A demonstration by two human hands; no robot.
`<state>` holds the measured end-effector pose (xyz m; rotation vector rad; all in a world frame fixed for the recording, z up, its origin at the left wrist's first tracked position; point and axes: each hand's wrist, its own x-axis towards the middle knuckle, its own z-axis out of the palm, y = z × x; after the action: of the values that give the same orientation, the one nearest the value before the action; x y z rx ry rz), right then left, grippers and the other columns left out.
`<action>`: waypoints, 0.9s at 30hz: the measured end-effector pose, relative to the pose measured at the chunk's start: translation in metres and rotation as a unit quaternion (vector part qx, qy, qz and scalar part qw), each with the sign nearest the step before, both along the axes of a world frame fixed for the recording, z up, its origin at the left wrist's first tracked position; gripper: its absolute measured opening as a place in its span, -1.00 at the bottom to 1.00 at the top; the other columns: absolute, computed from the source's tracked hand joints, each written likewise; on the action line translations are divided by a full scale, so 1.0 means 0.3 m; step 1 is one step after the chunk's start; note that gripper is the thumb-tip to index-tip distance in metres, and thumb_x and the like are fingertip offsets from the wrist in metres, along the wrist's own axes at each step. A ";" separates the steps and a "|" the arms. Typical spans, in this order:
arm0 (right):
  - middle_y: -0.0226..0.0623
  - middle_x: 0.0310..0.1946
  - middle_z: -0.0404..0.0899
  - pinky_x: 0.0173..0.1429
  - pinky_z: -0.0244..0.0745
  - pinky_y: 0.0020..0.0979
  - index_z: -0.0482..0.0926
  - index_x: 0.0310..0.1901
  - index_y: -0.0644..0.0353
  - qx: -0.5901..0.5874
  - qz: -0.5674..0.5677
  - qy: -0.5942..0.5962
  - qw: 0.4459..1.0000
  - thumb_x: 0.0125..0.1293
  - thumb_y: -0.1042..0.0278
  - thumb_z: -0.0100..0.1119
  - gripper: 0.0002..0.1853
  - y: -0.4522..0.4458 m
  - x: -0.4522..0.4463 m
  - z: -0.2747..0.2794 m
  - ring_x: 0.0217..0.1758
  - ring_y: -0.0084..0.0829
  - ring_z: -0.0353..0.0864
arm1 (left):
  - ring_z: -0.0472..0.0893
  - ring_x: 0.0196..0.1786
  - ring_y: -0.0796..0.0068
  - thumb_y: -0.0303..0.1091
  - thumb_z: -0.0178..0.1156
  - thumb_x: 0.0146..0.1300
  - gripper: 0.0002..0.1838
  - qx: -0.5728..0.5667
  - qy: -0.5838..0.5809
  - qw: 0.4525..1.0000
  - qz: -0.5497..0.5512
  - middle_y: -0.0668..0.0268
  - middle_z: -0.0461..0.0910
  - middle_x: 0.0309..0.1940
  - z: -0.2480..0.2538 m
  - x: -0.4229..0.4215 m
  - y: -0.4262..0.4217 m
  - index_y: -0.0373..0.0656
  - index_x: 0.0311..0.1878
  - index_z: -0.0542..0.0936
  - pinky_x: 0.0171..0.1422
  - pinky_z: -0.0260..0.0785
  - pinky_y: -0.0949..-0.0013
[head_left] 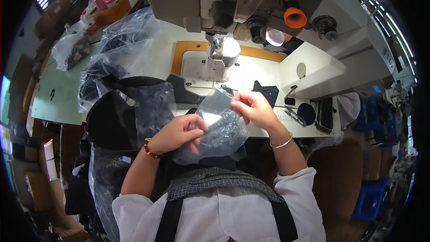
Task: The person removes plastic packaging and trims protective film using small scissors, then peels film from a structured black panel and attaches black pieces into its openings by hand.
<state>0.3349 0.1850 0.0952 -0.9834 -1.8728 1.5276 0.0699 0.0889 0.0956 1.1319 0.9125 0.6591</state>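
Nearest is the checked cloth [224, 183] at the person's waist, and just beyond its front edge a crumpled clear plastic bag [219, 141] hangs in front of the body, between the two hands. Its longer direction seems to run away from the body, leaning a little to the right at the far end, though the creases make that hard to judge. The right hand [256, 110] stands at the bag's upper right edge, thumb and forefinger brought together on the film. The left hand [180, 133] comes at it from the other side, lower and closer to the body, with fingers curled by the bag's left edge; whether they pinch the plastic I cannot tell. So the bag lies to the right of the left hand and to the left of the right hand, which has the firmer contact and sits at the far end.

Left of the left hand are a second clear bag [154, 110] and large black curved pieces [109, 127]. Beyond the right hand a black angular piece [267, 92] lies on the table [248, 76], with a black disc [306, 113] farther right. Past the bag's far end stands the sewing machine [216, 62]
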 end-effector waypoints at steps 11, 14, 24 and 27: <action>-0.32 -0.53 0.62 -0.44 0.43 -0.31 0.56 -0.37 0.12 0.444 -0.111 -0.182 0.870 0.24 0.34 0.35 -0.86 -0.105 -0.011 -0.180 -0.56 -0.26 0.59 | 0.70 -0.43 0.38 -0.57 0.28 0.23 -0.62 0.276 0.297 0.888 0.217 0.26 0.60 -0.39 -0.198 0.097 -0.228 -0.18 0.11 0.47 -0.36 0.48 0.38; -0.38 -0.54 0.60 -0.45 0.38 -0.39 0.56 -0.37 0.13 0.486 -0.116 -0.169 0.850 0.20 0.41 0.39 -0.86 -0.103 -0.001 -0.191 -0.60 -0.34 0.54 | 0.70 -0.36 0.31 -0.57 0.32 0.19 -0.66 0.404 0.332 0.815 0.251 0.24 0.61 -0.33 -0.254 0.092 -0.246 -0.19 0.02 0.52 -0.33 0.50 0.35; -0.10 0.03 0.52 0.09 0.46 -0.19 0.56 0.02 0.21 0.492 -0.170 -0.345 0.781 0.05 0.35 0.46 -0.54 -0.089 -0.095 -0.120 0.09 -0.13 0.52 | 0.66 -0.31 0.26 -0.49 0.31 0.19 -0.79 0.426 0.367 0.768 0.306 0.31 0.58 -0.30 -0.287 0.099 -0.196 -0.09 -0.10 0.62 -0.28 0.51 0.29; 0.14 0.32 0.30 0.47 0.18 0.07 0.39 0.31 0.30 0.524 -0.134 -0.299 0.786 0.00 0.28 0.50 -0.19 -0.163 -0.133 -0.054 0.40 0.09 0.28 | 0.66 -0.31 0.25 -0.50 0.31 0.18 -0.79 0.421 0.363 0.772 0.309 0.30 0.58 -0.29 -0.292 0.102 -0.185 -0.11 -0.10 0.62 -0.26 0.52 0.29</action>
<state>0.2951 0.1362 0.0790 -1.1059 -2.3505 -0.1691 0.1006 0.0334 0.0080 1.9867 1.7951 1.2875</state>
